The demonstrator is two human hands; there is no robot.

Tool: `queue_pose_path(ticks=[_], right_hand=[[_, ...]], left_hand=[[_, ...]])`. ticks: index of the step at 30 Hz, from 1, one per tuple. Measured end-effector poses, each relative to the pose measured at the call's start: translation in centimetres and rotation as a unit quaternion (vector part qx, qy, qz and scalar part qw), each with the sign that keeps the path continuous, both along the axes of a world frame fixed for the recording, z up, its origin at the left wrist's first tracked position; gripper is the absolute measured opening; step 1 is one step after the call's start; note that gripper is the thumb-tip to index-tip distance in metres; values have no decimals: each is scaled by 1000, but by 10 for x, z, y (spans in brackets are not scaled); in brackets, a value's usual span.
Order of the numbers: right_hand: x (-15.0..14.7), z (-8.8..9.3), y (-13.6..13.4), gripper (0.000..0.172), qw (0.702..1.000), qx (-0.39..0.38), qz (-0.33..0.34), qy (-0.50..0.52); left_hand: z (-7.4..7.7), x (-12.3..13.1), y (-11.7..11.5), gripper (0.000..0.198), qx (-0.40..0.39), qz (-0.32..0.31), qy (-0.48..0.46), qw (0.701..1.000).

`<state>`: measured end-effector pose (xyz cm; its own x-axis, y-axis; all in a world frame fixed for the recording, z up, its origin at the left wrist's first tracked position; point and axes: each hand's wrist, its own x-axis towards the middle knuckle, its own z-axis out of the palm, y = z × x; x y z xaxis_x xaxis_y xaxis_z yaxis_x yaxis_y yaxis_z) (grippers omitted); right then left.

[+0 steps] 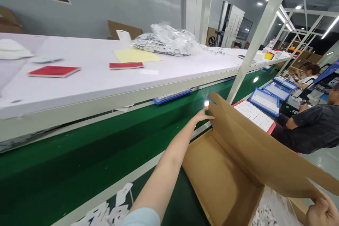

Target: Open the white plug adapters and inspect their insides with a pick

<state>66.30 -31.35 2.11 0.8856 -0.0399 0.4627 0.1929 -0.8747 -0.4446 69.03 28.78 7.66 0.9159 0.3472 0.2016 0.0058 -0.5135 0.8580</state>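
A shallow brown cardboard box lies open in front of me, its inside bare. Its hinged lid stands raised and tilted along the right side. With thumb and fingers, my left hand pinches the lid's far corner. At the lower right edge of the view, my right hand is closed around the lid's near end, partly cut off by the frame. White flat tags lie in a heap left of the box. To its right, a clear plastic bag holds small white pieces.
A green conveyor belt runs alongside, under a white shelf bearing red pads and bagged parts. A slanted white post rises beyond the box. Red and blue trays stand past the lid, near seated co-workers.
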Motion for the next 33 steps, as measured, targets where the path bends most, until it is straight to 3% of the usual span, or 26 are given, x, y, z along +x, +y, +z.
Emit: queue_pose_path(ticks=[2,4,7,10,13,16,19,24,28,33], right_hand=[[1,0,14,83,995,64,-61,38],[-2,8,34,72,976,158,-81,125],[-13,26,68,78,935,292,-57,194],[-30,32,101,89,927,328,-19,183],[-51,16,133,91,922,331,-4,199],[-66,-9,155,74,916,331,53,222],[-58,-18,151,64,911,325,106,230],[-4,7,95,61,901,302,162,267],[33,23,76,61,882,289,200,313],[50,25,83,57,874,263,215,348]], left_hand=[[-10,11,-2,38,-15,-28,10,999],[-22,12,-6,37,-21,-31,25,999],[-42,1,-18,36,-11,-4,57,998],[-59,-17,-35,35,9,25,80,996],[-68,-36,-44,33,29,36,79,996],[-67,-53,-38,32,51,63,62,995],[-60,-64,-20,37,68,128,42,989],[-53,-70,4,44,50,187,20,981],[-48,-55,16,45,4,151,10,989],[-36,-32,39,38,-45,76,34,996]])
